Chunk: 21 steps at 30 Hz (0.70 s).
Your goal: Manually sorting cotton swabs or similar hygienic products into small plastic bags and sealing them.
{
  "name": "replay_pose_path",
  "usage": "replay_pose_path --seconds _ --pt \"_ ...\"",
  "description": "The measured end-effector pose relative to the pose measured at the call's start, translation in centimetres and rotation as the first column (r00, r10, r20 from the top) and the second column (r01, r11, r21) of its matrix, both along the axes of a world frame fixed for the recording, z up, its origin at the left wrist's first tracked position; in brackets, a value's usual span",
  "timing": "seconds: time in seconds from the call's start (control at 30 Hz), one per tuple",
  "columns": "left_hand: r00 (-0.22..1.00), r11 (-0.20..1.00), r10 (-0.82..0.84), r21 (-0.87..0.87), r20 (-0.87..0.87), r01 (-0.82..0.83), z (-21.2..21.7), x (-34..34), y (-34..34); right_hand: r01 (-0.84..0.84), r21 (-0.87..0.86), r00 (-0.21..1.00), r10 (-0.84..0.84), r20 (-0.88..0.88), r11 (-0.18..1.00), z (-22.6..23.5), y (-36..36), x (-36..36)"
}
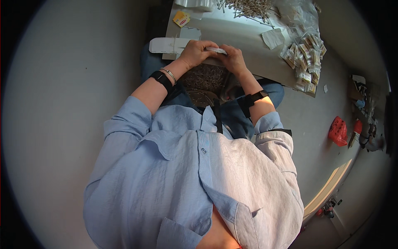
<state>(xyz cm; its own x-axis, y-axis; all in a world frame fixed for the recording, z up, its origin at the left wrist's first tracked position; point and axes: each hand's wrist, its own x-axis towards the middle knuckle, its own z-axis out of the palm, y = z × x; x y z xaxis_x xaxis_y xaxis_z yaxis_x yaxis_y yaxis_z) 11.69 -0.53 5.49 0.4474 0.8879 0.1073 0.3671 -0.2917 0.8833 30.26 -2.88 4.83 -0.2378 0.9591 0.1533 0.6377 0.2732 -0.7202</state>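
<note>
At the near edge of the table (pixel 236 33), my left hand (pixel 196 51) and my right hand (pixel 233 59) meet, fingers closed. Between their fingertips is a small, narrow white piece (pixel 217 50), perhaps folded paper or plastic; its exact kind is too small to tell. Each hand pinches one end of it. A flat white card strip (pixel 162 45) with a thin band round it lies beside my left hand, partly hidden behind it. A pale sheet (pixel 190 33) rests just beyond the strip.
Thin brown sticks (pixel 253 8) are heaped at the table's far side. Filled clear packets (pixel 304 58) crowd its right edge, near a white paper piece (pixel 273 38). A yellow packet (pixel 181 18) lies far left. Below the edge, a container holds dark thin pieces (pixel 205 78). A red bag (pixel 338 131) sits on the floor.
</note>
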Motion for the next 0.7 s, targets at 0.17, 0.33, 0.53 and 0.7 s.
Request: replay_pose_path --seconds 0.17,0.33,0.53,0.7 --pt "0.995 0.985 -0.099 -0.136 0.027 0.102 -0.3 -0.6 1.3 -0.066 -0.081 0.998 0.065 -0.018 0.995 0.5 0.6 0.3" --pt "0.978 0.998 0.054 -0.019 0.203 -0.051 -1.6 -0.3 0.1 -0.059 -0.177 0.997 0.049 -0.060 0.982 0.5 0.9 0.3" --pt "0.996 0.996 0.085 -0.020 0.000 -0.085 -2.0 -0.5 -0.7 -0.067 -0.118 0.997 0.061 -0.055 0.991 0.5 0.9 0.2" --pt "0.992 0.990 0.127 -0.066 -0.019 -0.128 -1.7 -0.2 -1.1 -0.060 -0.144 0.997 0.052 -0.055 0.988 0.0 1.0 0.3"
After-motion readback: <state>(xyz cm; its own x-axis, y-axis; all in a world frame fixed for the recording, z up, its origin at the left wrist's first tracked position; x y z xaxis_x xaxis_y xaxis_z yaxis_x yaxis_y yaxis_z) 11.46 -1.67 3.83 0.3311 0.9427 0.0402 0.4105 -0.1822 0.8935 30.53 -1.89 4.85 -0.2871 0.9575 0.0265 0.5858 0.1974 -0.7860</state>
